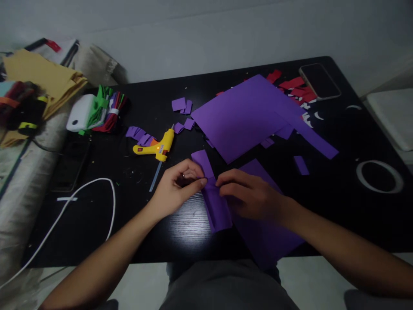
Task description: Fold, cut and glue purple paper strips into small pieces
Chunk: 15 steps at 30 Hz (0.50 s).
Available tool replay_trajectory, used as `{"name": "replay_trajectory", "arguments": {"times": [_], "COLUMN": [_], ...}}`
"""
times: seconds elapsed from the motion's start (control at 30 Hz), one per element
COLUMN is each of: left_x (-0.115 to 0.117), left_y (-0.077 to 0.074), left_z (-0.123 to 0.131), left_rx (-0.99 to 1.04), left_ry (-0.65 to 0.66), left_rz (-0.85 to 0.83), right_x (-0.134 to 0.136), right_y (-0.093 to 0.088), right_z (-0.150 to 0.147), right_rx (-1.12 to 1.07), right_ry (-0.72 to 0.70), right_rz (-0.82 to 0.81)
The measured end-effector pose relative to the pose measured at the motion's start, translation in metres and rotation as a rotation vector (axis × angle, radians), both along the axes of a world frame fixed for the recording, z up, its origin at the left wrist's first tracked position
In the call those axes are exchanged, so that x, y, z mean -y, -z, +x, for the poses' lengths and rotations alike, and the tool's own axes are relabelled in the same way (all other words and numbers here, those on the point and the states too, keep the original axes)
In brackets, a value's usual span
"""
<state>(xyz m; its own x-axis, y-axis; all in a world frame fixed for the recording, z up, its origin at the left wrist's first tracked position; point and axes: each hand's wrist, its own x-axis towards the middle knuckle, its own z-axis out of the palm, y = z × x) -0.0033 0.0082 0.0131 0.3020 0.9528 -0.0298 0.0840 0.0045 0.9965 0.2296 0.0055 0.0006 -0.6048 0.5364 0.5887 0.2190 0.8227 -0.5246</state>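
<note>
A folded strip of purple paper (217, 211) lies near the front of the black table, between my two hands. My left hand (180, 185) pinches the strip's left edge at its middle, thumb against the fingers. From the other side, my right hand (251, 191) has its fingertips closed on the same strip at about the same height. Its thumb is hidden behind the fingers. Under my right hand rests a purple sheet (267, 234), partly covered by the wrist. Left of the strip lies a yellow glue gun (158, 148) with a clear glue stick (155, 176) sticking out.
Behind my hands is a large purple sheet (238, 116), with red scraps (298, 86) and a phone (319, 81) at back right. A tape roll (380, 176) lies right. Small purple pieces (140, 135), bundled pipe cleaners (103, 110) and a white cable (111, 183) are left.
</note>
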Motion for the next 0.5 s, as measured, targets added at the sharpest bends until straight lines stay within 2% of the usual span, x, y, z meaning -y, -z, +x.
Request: {"name": "replay_trajectory", "arguments": {"times": [0.23, 0.33, 0.5], "left_x": [-0.0031, -0.002, 0.0009], "left_y": [0.0019, 0.0004, -0.0004], "left_z": [-0.007, -0.0068, -0.0065], "left_rx": [0.032, -0.017, -0.162], "left_ry": [0.108, 0.148, 0.143], "left_rz": [-0.023, -0.012, 0.067], "right_x": [0.0001, -0.0008, -0.0002], "right_y": [0.0015, 0.002, -0.0011], "right_z": [0.0018, 0.0025, 0.0027], "right_rx": [0.076, 0.103, 0.128], "right_ry": [-0.012, -0.023, -0.034], "right_rz": [-0.032, -0.044, -0.028]}}
